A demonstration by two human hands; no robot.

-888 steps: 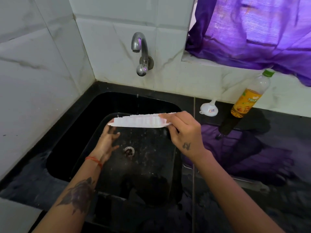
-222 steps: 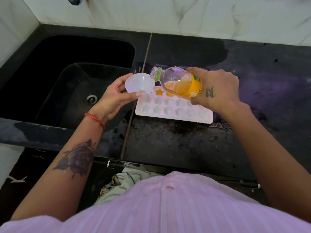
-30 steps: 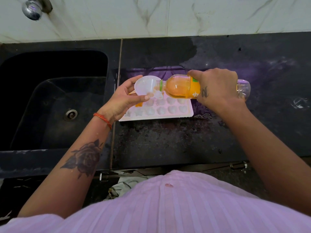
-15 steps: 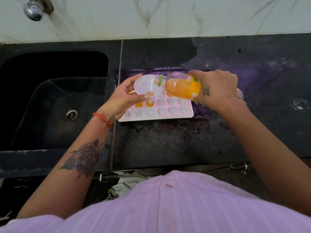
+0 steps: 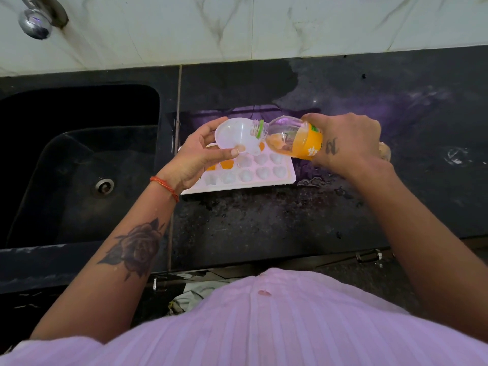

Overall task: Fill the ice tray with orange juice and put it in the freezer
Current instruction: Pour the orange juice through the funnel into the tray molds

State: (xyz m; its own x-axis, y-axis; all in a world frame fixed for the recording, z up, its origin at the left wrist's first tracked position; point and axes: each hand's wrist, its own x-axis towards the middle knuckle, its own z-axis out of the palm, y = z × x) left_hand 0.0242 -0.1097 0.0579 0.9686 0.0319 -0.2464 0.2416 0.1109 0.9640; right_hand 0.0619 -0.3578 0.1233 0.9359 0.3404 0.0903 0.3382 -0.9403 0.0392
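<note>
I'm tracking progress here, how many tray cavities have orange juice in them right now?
3 visible in the ice tray: one below the funnel, one beside the spout, one at the left hand. More may be hidden.

White ice tray [image 5: 248, 178] flat on worktop near sink-side edge, few cells orange. Juice bottle [image 5: 293, 140] tipped sideways, uncapped mouth at white funnel [image 5: 235, 136] above tray.

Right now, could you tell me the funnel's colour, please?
White; the funnel shows best in the head view.
</note>
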